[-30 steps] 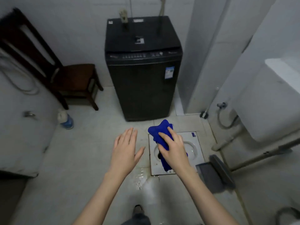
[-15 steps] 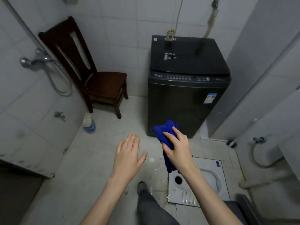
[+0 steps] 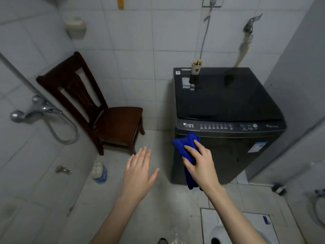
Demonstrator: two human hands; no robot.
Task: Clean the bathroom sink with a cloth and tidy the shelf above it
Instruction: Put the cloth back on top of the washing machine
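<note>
Fingers (image 3: 190, 149) of the right hand (image 3: 202, 166) are curled over a blue cloth (image 3: 185, 143), gripping it bunched, one end hanging below the palm.

- Blue cloth: at the front left corner of the black washing machine (image 3: 228, 103), just under its control panel; whether it touches the machine cannot be told.
- Left hand (image 3: 139, 175): left of the machine, fingers straight and close together, thumb out, holding nothing.
- Paper cup (image 3: 196, 66): on the machine's lid, rear left.
- Wooden chair (image 3: 112, 124): left of the machine, by the tiled wall.
- Plastic bottle (image 3: 100, 171): on the floor, farther left of the machine.
- Squat toilet pan (image 3: 211, 224): set in the floor in front of the machine.
</note>
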